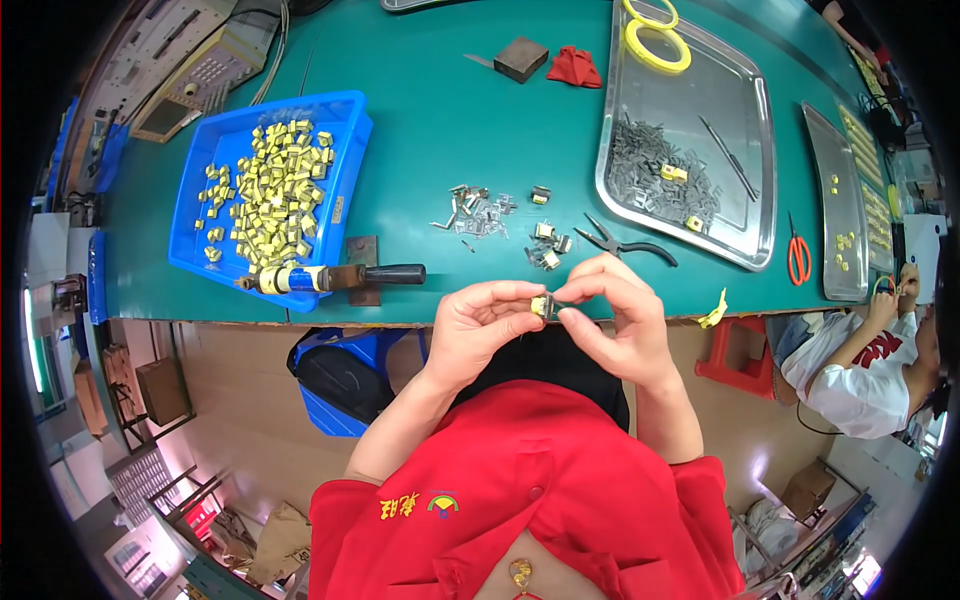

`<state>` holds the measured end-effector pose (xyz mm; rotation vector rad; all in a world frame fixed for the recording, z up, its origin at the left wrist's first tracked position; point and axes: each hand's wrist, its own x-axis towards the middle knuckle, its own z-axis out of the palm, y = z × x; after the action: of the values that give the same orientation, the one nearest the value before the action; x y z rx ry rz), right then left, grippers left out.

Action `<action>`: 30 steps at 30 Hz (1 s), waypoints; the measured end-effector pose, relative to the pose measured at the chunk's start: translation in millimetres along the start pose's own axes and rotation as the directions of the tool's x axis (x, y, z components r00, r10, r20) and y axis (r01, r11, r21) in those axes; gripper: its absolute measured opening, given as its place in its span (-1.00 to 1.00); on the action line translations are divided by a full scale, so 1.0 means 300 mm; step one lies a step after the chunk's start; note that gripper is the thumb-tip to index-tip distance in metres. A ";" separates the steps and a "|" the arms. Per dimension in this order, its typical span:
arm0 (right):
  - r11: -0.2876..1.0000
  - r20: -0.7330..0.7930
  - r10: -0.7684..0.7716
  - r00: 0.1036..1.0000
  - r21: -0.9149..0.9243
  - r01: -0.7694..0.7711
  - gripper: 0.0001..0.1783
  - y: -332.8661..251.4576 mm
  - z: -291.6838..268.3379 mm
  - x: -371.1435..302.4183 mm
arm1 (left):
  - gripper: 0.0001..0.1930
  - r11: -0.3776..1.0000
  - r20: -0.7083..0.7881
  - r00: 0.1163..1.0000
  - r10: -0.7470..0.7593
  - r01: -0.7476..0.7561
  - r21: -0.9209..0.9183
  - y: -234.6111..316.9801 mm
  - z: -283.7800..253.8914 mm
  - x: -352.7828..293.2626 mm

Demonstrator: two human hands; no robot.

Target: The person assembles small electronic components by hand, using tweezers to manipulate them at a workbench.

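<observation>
At the table's near edge, my left hand (472, 330) pinches a small transformer (541, 306) wrapped in yellow tape between thumb and fingers. My right hand (628, 322) has its thumb and forefinger at the dark right side of the same piece; the exact contact is partly hidden. Just beyond the hands lie several finished-looking metal and yellow pieces (547, 246). A loose heap of thin grey metal plates (482, 213) is farther left. Black-handled pliers (630, 244) rest beyond my right hand.
A blue bin (352, 130) of yellow coils stands left, behind a clamp tool with a black handle (395, 274). On the right, a metal tray (735, 240) holds grey plates, tweezers and yellow tape rolls. Red scissors (798, 258) lie beside it. A co-worker (860, 370) sits far right.
</observation>
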<state>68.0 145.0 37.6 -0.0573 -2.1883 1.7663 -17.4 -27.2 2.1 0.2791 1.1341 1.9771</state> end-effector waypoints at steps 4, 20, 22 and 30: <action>1.000 -0.058 0.013 0.998 -0.002 -0.013 -0.84 0.026 -0.003 0.003 | -0.71 1.000 -0.004 1.000 -0.003 0.003 0.016 0.000 -0.003 0.004; 0.988 -0.169 -0.027 0.985 -0.152 0.001 -0.79 0.038 -0.002 0.016 | -0.71 0.998 -0.045 0.999 0.004 -0.001 0.069 0.009 -0.004 0.010; 0.969 -0.161 -0.068 0.985 -0.245 0.027 -0.75 0.020 -0.004 0.037 | -0.70 0.996 -0.070 0.998 -0.003 0.010 0.093 0.013 -0.003 0.012; 0.979 0.045 -0.068 0.997 -0.190 0.076 -0.61 0.051 0.004 0.006 | -0.70 0.948 -0.023 0.991 0.135 -0.122 0.295 0.015 0.007 0.013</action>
<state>63.3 147.7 23.3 0.0112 -2.3509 1.5267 -21.2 -24.3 6.1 0.4778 1.4723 1.9306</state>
